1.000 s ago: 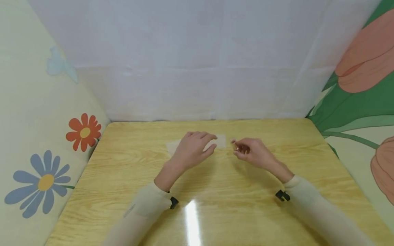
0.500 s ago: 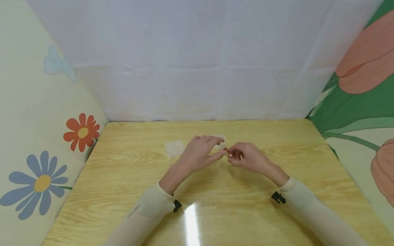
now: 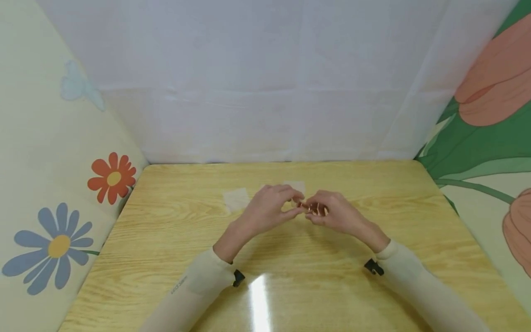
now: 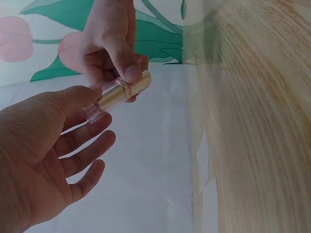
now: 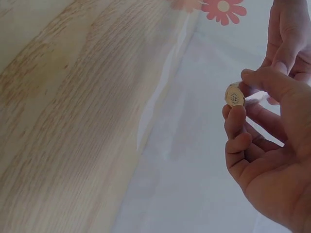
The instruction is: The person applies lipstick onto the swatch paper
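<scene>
Where the table (image 3: 166, 230) runs up to the left wall (image 3: 33, 138), your entries begin with a painted blue flower (image 3: 59, 246) and, further along, a red flower (image 3: 114, 178). Next, a pale square (image 3: 236, 199), flat on the wood, just left of your left hand (image 3: 265, 207). That hand: thumb and index finger drawn nearly together, pinching the clear end of a small tube (image 4: 114, 97); remaining three fingers spread, loosely bent, clear of it. Cuff fitted with a black clasp (image 3: 238, 278). Second pale square (image 3: 295, 185), flat near the far edge, partly hidden behind your left fingertips. White cloth (image 3: 265, 83) hung behind.

The tube: one, slim, gold with a clear section, held off the table and bridging your two hands. Clear end at the tips of your left thumb and index finger; gold end within your right grip.

Your right hand (image 3: 338, 213): thumb and index finger closed about the gold end, its round marked base (image 5: 235, 97) showing between them; other fingers curled in below. Cuff with a second black clasp (image 3: 374, 267). Last, at your far right, a wall of painted tulips (image 3: 493, 92) with green leaves.
</scene>
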`<action>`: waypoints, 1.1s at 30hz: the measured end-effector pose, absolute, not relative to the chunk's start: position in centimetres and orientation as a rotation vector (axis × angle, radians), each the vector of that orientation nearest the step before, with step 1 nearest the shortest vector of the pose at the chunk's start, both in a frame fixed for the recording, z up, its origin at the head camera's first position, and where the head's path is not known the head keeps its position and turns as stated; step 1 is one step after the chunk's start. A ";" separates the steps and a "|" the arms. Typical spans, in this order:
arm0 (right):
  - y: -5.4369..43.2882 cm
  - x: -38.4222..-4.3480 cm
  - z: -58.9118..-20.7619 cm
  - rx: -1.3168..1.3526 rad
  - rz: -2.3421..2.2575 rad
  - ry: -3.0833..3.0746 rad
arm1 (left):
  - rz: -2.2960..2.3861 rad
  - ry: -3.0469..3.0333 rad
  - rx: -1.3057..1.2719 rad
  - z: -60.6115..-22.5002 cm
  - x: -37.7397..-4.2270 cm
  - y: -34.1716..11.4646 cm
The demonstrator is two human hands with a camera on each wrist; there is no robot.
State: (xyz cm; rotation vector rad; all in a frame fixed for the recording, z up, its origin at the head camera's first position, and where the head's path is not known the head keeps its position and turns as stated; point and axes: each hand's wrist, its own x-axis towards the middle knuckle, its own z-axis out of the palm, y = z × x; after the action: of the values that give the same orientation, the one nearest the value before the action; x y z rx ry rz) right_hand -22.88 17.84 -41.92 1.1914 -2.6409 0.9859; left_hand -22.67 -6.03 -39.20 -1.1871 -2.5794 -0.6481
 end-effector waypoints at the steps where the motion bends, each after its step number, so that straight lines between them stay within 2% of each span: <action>1: 17.9 -22.9 -42.0 1.192 0.991 -2.629 | -0.649 -2.579 -1.191 -39.2 -22.7 -6.1; 33: 18.7 -23.2 -41.8 1.210 1.079 -2.460 | -0.912 -2.679 -1.211 -38.3 -23.3 -7.4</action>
State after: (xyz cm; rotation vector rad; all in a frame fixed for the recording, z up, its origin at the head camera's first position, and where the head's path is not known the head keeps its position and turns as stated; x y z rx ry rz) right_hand -23.19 18.66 -41.85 1.2098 -2.4602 1.0790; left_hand -23.27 -7.40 -38.25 -1.2108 -2.6791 -0.9119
